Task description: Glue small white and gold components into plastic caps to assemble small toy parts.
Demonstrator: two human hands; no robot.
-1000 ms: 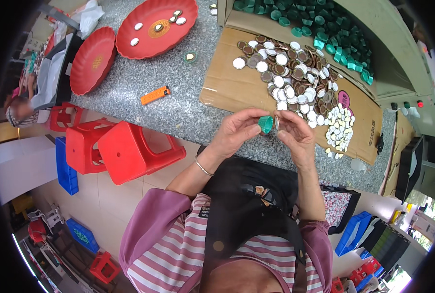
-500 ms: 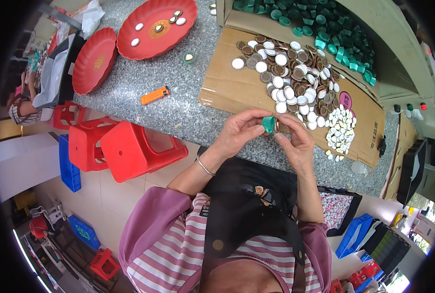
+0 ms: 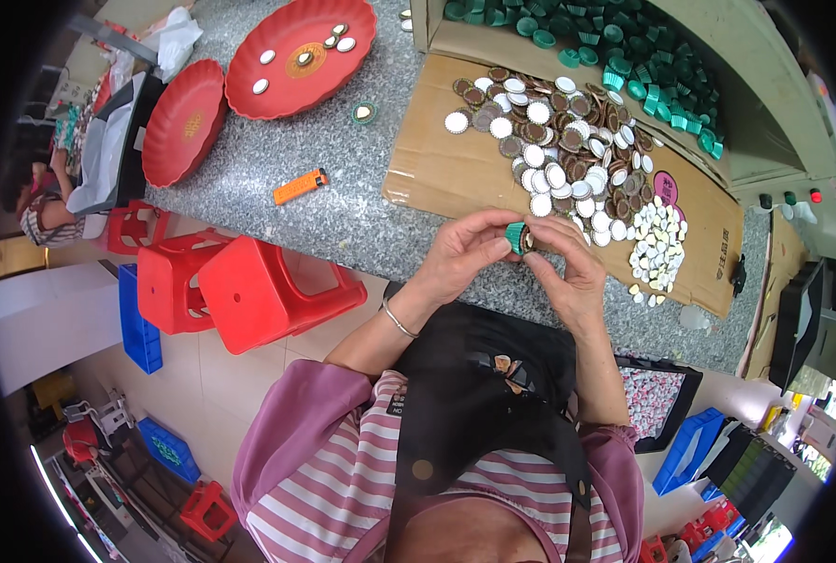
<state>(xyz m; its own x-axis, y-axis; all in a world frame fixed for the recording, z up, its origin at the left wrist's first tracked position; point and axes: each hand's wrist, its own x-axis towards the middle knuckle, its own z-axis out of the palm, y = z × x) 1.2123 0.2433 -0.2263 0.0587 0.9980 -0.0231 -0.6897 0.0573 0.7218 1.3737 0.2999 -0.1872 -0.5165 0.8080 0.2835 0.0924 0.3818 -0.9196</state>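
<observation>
Close in front of my body, over the counter's near edge, my left hand (image 3: 470,246) pinches a small green fluted cup (image 3: 515,236) between thumb and fingers. My right hand (image 3: 565,258) closes on a brown round disc (image 3: 528,241) that sits at the cup's open side. How far the disc is inside the cup is hidden by the fingers. Beyond my hands lies a heap of scalloped discs (image 3: 568,155), some white side up and some brown. To its right is a pile of small white and yellowish pieces (image 3: 657,246). Both lie on a flattened cardboard sheet (image 3: 418,174).
Many green cups (image 3: 615,38) fill a box at the back right. Two red scalloped plates, a large one (image 3: 249,38) and a smaller one (image 3: 160,141), stand at the left. An orange tool with a black end (image 3: 301,186) and one filled green cup (image 3: 364,113) rest on the granite counter. Red stools (image 3: 249,291) stand below.
The disc in my right hand has met the green cup's opening, and the cup has turned slightly. My hands stay in nearly the same place; the view has shifted a little.
</observation>
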